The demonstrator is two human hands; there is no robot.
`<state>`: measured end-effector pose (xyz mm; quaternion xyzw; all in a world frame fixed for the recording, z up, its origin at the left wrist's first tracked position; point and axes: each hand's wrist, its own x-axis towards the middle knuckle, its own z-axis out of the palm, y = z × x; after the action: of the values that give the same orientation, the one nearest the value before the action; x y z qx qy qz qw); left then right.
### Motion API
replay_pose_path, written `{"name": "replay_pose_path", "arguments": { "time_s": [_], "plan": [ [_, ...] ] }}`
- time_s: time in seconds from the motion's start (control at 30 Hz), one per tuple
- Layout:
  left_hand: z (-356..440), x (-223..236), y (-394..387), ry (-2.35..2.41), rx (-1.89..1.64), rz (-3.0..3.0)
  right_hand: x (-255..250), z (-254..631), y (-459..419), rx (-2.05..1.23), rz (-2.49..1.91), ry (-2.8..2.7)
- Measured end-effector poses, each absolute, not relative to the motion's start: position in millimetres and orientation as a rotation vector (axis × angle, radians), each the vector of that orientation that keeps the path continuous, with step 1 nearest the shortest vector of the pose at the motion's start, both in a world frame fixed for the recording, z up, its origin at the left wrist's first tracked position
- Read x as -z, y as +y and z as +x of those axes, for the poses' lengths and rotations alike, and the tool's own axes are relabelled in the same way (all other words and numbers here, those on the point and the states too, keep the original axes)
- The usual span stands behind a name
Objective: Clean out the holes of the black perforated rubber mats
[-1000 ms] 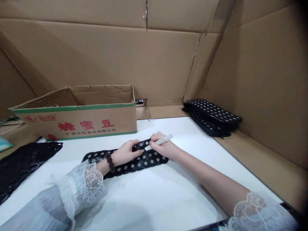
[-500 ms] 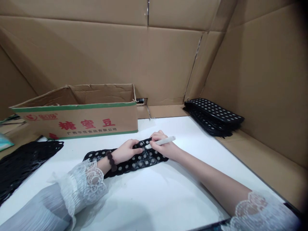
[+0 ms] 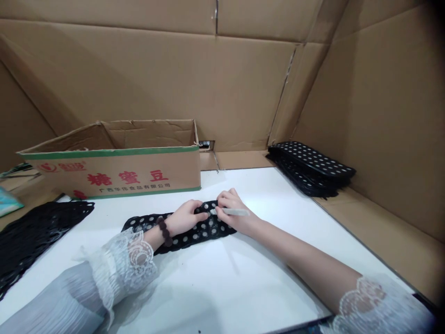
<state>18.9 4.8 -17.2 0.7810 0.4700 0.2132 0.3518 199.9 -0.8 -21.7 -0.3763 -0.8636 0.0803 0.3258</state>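
Note:
A black rubber strip (image 3: 184,232) full of round holes lies flat on the white table (image 3: 222,278). My left hand (image 3: 186,217) presses down on its middle, fingers flat and together, with a dark bead bracelet on the wrist. My right hand (image 3: 233,211) rests at the strip's right end and grips a thin white stick-like tool (image 3: 236,212) whose tip touches the strip between my two hands.
An open cardboard box (image 3: 114,162) with red lettering stands behind the strip at the left. A stack of black perforated strips (image 3: 311,168) lies at the back right. A pile of black holed scrap (image 3: 33,234) covers the left side. Cardboard walls enclose the table.
The white tool has tilted down from a raised angle to lie nearly level in my right hand. My left hand stays pressed on the strip.

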Motion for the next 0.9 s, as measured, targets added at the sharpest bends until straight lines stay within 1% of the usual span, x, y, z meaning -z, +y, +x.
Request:
{"name": "replay_pose_path", "arguments": {
  "time_s": [0.13, 0.23, 0.33, 0.5, 0.57, 0.7, 0.9],
  "plan": [
    [16.9, 19.2, 5.9, 1.268, -0.576, 2.127, 24.4, 188.5, 2.4, 0.061, -1.122, -2.295],
    [16.7, 17.9, 4.9, 1.221, -0.599, 2.181, 22.3, 186.9, 4.8, 0.118, -1.164, -2.278],
    [17.3, 16.1, 3.3, 1.215, -0.580, 2.225, 18.7, 195.7, 5.4, -0.054, -1.174, -2.216],
    [14.5, 14.7, 5.2, 1.334, -0.599, 2.293, 15.3, 214.1, 4.9, -0.725, -1.210, -2.055],
    [12.2, 13.2, 6.9, 1.317, -0.608, 2.273, 15.7, 215.1, 4.1, -0.883, -1.180, -2.035],
    [9.2, 6.4, 7.9, 1.260, -0.596, 2.262, 18.3, 210.9, 2.5, -0.906, -1.185, -1.982],
    [7.8, -2.4, 7.5, 1.096, -0.400, 2.154, 20.1, 208.1, 0.4, -0.845, -1.121, -1.994]
  ]
}}
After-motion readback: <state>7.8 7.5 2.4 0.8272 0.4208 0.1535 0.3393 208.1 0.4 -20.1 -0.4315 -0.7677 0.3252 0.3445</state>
